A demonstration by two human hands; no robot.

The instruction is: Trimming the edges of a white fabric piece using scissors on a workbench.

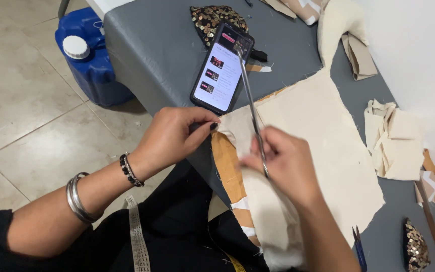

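My right hand point(283, 161) grips long metal scissors point(250, 100), whose blades point away over a cream fabric sheet point(328, 131). My left hand point(174, 133) pinches the near-left edge of that fabric, where it lies over a brown cardboard pattern piece point(226, 168) with white tape. The fabric hangs over the front edge of a grey-covered table point(162, 45). The hand blurs slightly around the scissor handles.
A phone point(221, 68) with a lit screen lies on the table beyond the fabric, beside a sequined black piece point(210, 20). Folded cream offcuts point(393, 138) sit at right. A blue jerrycan point(89, 55) stands on the tiled floor at left. A measuring tape point(138, 236) hangs at my chest.
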